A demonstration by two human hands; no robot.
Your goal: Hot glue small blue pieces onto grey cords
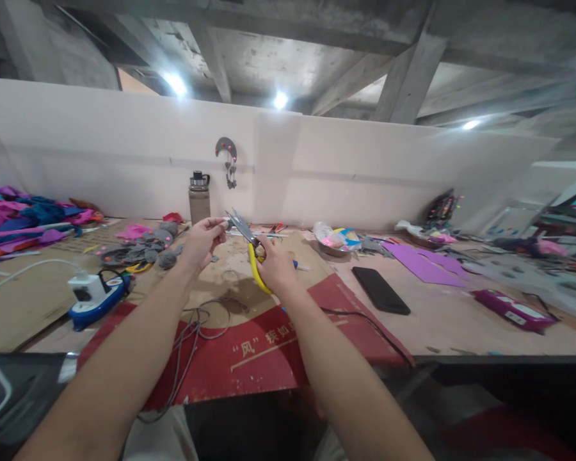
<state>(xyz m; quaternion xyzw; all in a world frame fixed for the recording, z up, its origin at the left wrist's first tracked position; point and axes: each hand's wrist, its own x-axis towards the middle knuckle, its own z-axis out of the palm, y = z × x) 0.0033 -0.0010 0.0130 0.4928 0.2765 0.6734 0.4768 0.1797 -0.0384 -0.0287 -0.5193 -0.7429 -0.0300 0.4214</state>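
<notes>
My right hand (276, 266) is closed round the yellow-handled scissors (244, 229), whose blades point up and left and stand slightly apart. Facing them, my left hand (204, 243) pinches thumb and fingertips together close to the blade tips. A tiny dark grey bit shows at those fingertips, too small to name. Below both hands, loose grey cord (196, 326) trails over the red and tan board (269, 358) and hangs past its front edge. Grey balls and pieces with pink dots (139, 246) lie left of my left hand.
A blue power strip (98, 304) with a white plug stands at left, near piled coloured cloth (24, 218). A bottle (200, 202) stands by the wall under a hanging grey moon ornament (226, 150). Rightward lie a metal bowl (333, 250), black phone (380, 290), purple sheet (425, 264) and magenta device (513, 312).
</notes>
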